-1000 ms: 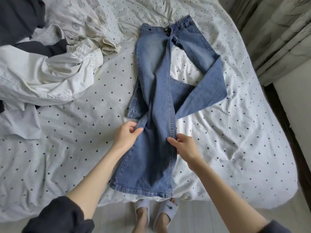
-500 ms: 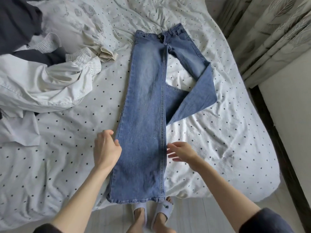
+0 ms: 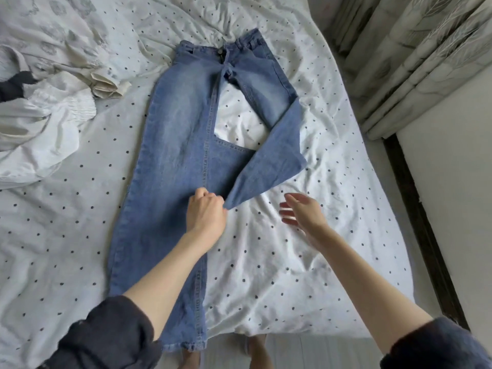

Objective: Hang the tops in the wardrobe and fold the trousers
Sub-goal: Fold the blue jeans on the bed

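A bed [image 3: 306, 262] covered with a white sheet dotted in black fills most of the view, and no brand, label or readable writing shows on anything. On the sheet lie the jeans [image 3: 170, 161], mid-blue faded denim, waistband at the far end with a dark button, one leg stretched flat and straight toward the near edge where its hem hangs just over the side. The other leg bends at the knee and doubles back, its lower part tucked under the straight leg. To the left sits a heap of pale tops [image 3: 45, 121] with a dark garment among them, well apart from the jeans. Patterned curtains [image 3: 415, 57] hang at the right. The left hand [image 3: 206, 215] is curled, pinching the folded leg's corner at the seam. The right hand [image 3: 303, 213] hovers over the sheet nearby, fingers spread and holding nothing.
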{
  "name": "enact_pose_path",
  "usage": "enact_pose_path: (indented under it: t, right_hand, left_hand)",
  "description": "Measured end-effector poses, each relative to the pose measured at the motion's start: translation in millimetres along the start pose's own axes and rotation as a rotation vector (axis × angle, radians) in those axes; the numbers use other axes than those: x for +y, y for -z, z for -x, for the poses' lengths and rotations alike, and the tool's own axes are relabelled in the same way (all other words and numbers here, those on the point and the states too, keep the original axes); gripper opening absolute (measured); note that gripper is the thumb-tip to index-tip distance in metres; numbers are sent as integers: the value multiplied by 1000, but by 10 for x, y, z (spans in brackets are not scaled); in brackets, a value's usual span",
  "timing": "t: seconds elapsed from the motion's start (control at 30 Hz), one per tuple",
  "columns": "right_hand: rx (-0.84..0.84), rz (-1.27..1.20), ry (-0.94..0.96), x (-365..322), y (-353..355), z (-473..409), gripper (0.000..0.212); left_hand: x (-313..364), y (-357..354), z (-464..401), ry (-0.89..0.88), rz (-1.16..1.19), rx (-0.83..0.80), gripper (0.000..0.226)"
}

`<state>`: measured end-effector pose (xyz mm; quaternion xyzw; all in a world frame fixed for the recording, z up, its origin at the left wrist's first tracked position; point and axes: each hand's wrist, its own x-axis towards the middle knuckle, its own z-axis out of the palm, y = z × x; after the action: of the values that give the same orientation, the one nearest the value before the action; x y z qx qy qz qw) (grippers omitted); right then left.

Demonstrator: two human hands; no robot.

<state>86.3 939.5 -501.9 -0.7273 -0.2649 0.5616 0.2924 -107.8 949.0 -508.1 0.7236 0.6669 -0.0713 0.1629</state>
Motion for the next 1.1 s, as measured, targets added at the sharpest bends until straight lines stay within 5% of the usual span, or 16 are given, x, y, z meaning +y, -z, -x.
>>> enact_pose_path:
  t: [0.2, 0.37, 0.53, 0.63, 0.7, 0.77, 0.83, 1.0, 1.1]
  right_hand:
    - [-134, -22, -12, 39, 465, 176, 28]
    - [-204, 65, -41, 45, 785, 221, 38]
    - [-196, 269, 9, 44, 1042, 169, 86]
    - [-182, 372, 50, 93, 1090, 142, 51]
    - [-176, 474, 62, 175, 1062, 103, 34]
    - [-172, 595, 67, 261, 1003, 97, 33]
    - [-128, 636, 49, 348, 982, 83, 23]
    - [-56, 350, -25, 553, 1176, 62, 34]
    - [-82, 316, -12, 531, 1248, 71, 38]
  left_hand:
    - [416, 90, 381, -111, 135, 106, 11]
    - [1183, -54, 635, -322, 148, -40, 10]
    - [1675, -132, 680, -474, 273, -371, 42]
    - [1576, -273, 723, -482, 282, -522, 42]
    - [1423, -343, 731, -445, 373, -388, 39]
    - [1243, -394, 656, -394, 427, -70, 41]
    - [1084, -400, 488, -196, 456, 70, 39]
    - [967, -490, -37, 218, 611, -339, 54]
    - [971, -620, -125, 331, 779, -302, 31]
